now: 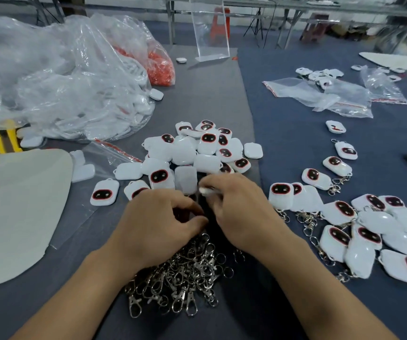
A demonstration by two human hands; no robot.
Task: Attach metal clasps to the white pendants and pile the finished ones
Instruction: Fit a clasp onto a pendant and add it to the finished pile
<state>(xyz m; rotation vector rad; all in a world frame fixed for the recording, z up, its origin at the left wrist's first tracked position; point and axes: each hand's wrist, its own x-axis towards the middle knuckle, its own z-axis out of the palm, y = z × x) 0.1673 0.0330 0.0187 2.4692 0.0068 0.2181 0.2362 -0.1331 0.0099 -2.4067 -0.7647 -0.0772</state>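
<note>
Silver clasps heaped, white pendants, red-rimmed black faces

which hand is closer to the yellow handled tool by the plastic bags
Left. The left hand is to the right of the yellow-handled tool, over the clasps; the right hand is further right still.

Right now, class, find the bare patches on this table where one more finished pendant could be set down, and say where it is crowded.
Free: blue cloth between the loose pendant pile and the finished row; grey cloth between the big bags and the clear stand. Crowded: around the clasp heap and the finished pile.
</note>
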